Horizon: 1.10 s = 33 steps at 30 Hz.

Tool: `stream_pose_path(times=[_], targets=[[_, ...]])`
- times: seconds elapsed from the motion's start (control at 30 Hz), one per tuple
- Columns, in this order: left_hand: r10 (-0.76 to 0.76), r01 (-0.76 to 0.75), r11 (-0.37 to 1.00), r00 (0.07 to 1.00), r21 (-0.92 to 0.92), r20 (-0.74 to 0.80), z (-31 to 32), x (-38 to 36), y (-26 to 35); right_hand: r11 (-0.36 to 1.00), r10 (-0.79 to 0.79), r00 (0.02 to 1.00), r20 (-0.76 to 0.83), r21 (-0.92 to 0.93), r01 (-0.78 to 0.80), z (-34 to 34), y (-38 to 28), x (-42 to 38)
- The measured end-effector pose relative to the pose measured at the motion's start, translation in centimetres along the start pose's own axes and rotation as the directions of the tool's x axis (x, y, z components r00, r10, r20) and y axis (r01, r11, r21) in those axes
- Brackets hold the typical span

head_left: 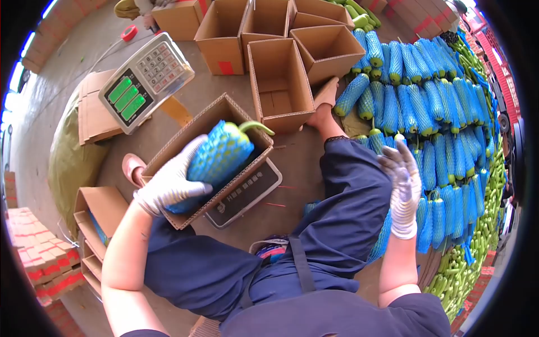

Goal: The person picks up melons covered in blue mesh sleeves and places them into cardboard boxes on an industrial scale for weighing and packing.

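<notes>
My left hand [171, 182], in a white glove, is wrapped round a green gourd [222, 154] in a blue foam net, its curved stem pointing to the upper right. The gourd is at the mouth of an open cardboard box [216, 111]; how much lies deeper in the box is hidden. Under the box shows part of a weighing platform [247, 194]. My right hand [403, 180], also gloved, is raised with fingers apart and nothing in it. It hovers beside rows of netted gourds [441, 151] on the right.
A scale display [147, 83] with lit green readouts stands at upper left. Open boxes [281, 84] are grouped ahead of me. Folded cardboard [95, 109], a tape roll [129, 32] and stacked cartons [42, 247] are on the left. Loose green vegetables [469, 269] lie at far right.
</notes>
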<state>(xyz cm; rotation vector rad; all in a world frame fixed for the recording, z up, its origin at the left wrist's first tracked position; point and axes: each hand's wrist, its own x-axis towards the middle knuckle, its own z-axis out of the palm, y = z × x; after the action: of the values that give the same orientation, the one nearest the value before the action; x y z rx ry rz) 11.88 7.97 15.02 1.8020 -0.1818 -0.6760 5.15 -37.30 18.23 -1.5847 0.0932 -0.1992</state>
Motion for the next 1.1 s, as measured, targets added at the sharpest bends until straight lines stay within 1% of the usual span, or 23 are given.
stream_pose_path(times=[0.03,0.17,0.23,0.27,0.3,0.37,0.4,0.43,0.53,0.57,0.6,0.63,0.67,0.7,0.73,0.77,0.83,0.9,0.93,0.97,1.0,1.03,1.1], targets=[[-0.025,0.021,0.997,0.998,0.073,0.061,0.6,0.3,-0.8,0.999,-0.006,0.998,-0.059,-0.048,0.003,-1.8,0.4,-0.4],[-0.161,0.157,0.987,0.974,0.036,0.162,3.2,2.2,-2.1,0.996,0.038,0.988,-0.152,-0.077,-0.050,-6.8,1.9,-1.7],[-0.173,0.132,0.970,0.964,0.205,0.200,3.7,3.6,-4.2,0.987,0.069,0.980,-0.189,-0.128,-0.094,-7.7,2.3,-2.2],[-0.256,0.170,0.880,0.956,0.443,0.141,3.7,3.9,-6.0,0.987,0.072,0.979,-0.189,-0.126,-0.097,-8.2,2.7,-2.4],[-0.372,0.271,0.817,0.922,0.509,0.107,4.2,4.4,-6.8,0.988,0.075,0.978,-0.194,-0.117,-0.099,-8.5,3.1,-2.4],[-0.454,0.336,0.718,0.890,0.610,0.044,5.1,5.5,-7.4,0.982,0.072,0.967,-0.244,-0.152,-0.111,-9.2,3.5,-2.8],[-0.457,0.331,0.714,0.888,0.617,0.052,5.3,5.4,-7.3,0.979,0.082,0.962,-0.261,-0.158,-0.126,-10.0,3.9,-3.0],[-0.477,0.376,0.679,0.879,0.631,-0.011,5.5,5.0,-7.2,0.979,0.089,0.958,-0.271,-0.155,-0.135,-10.2,4.4,-3.2],[-0.440,0.378,0.612,0.893,0.695,-0.098,6.0,4.3,-6.1,0.927,0.082,0.947,-0.310,-0.324,-0.187,-12.4,6.3,-4.5],[-0.455,0.373,0.567,0.885,0.734,-0.098,6.2,4.5,-5.3,0.892,0.089,0.943,-0.322,-0.395,-0.219,-13.9,7.6,-5.3],[-0.376,0.275,0.615,0.926,0.739,-0.032,5.8,4.3,-5.6,0.854,0.101,0.929,-0.356,-0.448,-0.264,-13.7,7.6,-6.0],[-0.360,0.294,0.629,0.931,0.720,-0.065,5.3,4.3,-6.8,0.712,0.144,0.925,-0.351,-0.613,-0.343,-14.6,7.5,-7.0],[-0.378,0.291,0.680,0.926,0.673,-0.019,4.8,4.4,-5.5,0.632,0.148,0.915,-0.374,-0.677,-0.379,-15.4,7.6,-8.3],[-0.264,0.185,0.801,0.963,0.569,0.058,4.2,4.1,-6.3,0.515,0.135,0.916,-0.377,-0.763,-0.390,-16.7,7.9,-9.6],[-0.378,0.297,0.763,0.926,0.573,0.023,4.8,3.8,-3.7,0.416,0.091,0.921,-0.379,-0.826,-0.381,-18.6,8.8,-10.9],[-0.393,0.343,0.757,0.919,0.556,-0.033,4.0,3.4,-4.8,0.280,0.035,0.923,-0.383,-0.883,-0.377,-20.8,9.5,-11.9],[-0.403,0.385,0.702,0.908,0.599,-0.111,2.9,2.7,-4.6,0.174,-0.014,0.885,-0.465,-0.873,-0.456,-24.1,8.4,-12.7],[-0.338,0.336,0.743,0.935,0.579,-0.109,1.6,1.6,-4.6,0.106,-0.168,0.830,-0.532,-0.847,-0.521,-28.5,9.4,-14.0],[-0.326,0.321,0.742,0.940,0.589,-0.101,0.1,0.8,-6.1,0.105,-0.154,0.788,-0.596,-0.803,-0.587,-30.5,9.2,-14.3],[-0.247,0.269,0.757,0.961,0.596,-0.121,-1.9,0.1,-8.0,0.105,-0.140,0.742,-0.656,-0.755,-0.648,-32.3,9.1,-14.6],[-0.169,0.220,0.768,0.976,0.602,-0.141,-1.5,0.2,-7.1,0.105,-0.143,0.707,-0.692,-0.721,-0.685,-34.1,9.2,-14.8],[-0.158,0.210,0.767,0.978,0.607,-0.138,-1.2,-0.2,-6.1,0.105,-0.146,0.673,-0.725,-0.688,-0.718,-35.7,9.4,-15.0],[-0.177,0.311,0.732,0.946,0.606,-0.272,4.0,-2.5,1.9,0.094,-0.146,0.659,-0.737,-0.674,-0.733,-38.0,9.3,-14.8]])
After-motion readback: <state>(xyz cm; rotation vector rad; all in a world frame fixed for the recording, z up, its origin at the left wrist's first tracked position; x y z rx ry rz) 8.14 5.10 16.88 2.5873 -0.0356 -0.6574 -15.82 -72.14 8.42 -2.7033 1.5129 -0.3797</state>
